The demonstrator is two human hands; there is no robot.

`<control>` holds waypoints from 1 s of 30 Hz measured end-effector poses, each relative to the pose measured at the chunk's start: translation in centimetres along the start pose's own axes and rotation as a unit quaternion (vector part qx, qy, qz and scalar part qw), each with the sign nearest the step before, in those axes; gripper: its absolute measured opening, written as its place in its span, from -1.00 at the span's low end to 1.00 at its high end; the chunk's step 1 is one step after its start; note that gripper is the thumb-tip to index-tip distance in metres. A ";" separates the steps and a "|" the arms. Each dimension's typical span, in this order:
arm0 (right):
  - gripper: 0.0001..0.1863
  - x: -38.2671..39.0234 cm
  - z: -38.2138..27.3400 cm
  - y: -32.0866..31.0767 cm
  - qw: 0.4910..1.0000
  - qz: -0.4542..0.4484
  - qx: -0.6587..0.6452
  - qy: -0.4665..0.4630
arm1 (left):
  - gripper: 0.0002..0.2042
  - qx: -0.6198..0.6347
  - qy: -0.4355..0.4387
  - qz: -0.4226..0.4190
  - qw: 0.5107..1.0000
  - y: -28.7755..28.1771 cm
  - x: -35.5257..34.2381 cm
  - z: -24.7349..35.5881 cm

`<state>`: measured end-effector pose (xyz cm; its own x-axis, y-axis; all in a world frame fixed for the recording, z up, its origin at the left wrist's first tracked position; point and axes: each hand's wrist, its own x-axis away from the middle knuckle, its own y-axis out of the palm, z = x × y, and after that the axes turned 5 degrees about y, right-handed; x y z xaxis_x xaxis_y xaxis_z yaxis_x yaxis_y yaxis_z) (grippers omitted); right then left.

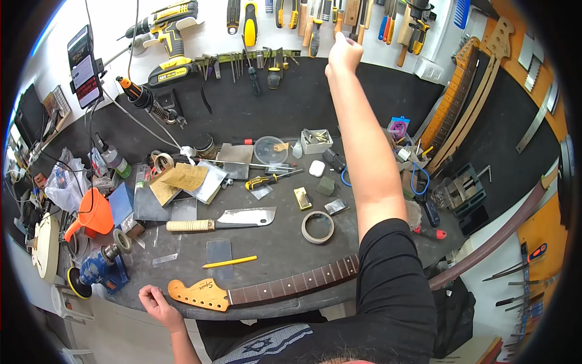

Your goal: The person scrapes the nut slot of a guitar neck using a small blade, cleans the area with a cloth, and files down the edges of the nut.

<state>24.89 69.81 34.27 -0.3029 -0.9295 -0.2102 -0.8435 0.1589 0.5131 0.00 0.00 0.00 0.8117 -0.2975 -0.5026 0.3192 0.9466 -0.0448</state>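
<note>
My right hand (344,56) is stretched up to the tool rack on the far wall. Its fingers close around a slim wooden-handled tool (339,22) hanging there; the tool's working end is not clear. At the near left edge of the bench, my left hand (160,308) has its fingers curled, with nothing visible in them. Just right of it lies a guitar neck (291,287) with a dark fretboard and a light wooden headstock (200,293). My right upper arm covers the neck's far end. A yellow pencil (230,262) rests beyond the neck.
On the bench lie a cleaver-like knife (245,218), a tape roll (317,227), a yellow-black screwdriver (267,181) and sandpaper sheets (185,176). A blue bench tool (103,267) and an orange container (94,212) stand left. More guitar necks (451,100) lean at right.
</note>
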 end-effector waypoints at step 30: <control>-0.66 12.1 -9.6 -5.6 0.925 -0.380 0.010 0.024 | -0.96 0.030 0.034 0.023 0.999 2.3 -0.9 1.0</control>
<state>30.17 54.50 36.83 0.4005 -0.7894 -0.4653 -0.8130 -0.5403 0.2170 0.49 2.28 1.16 0.7918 -0.2432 -0.5602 0.3127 0.9494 0.0298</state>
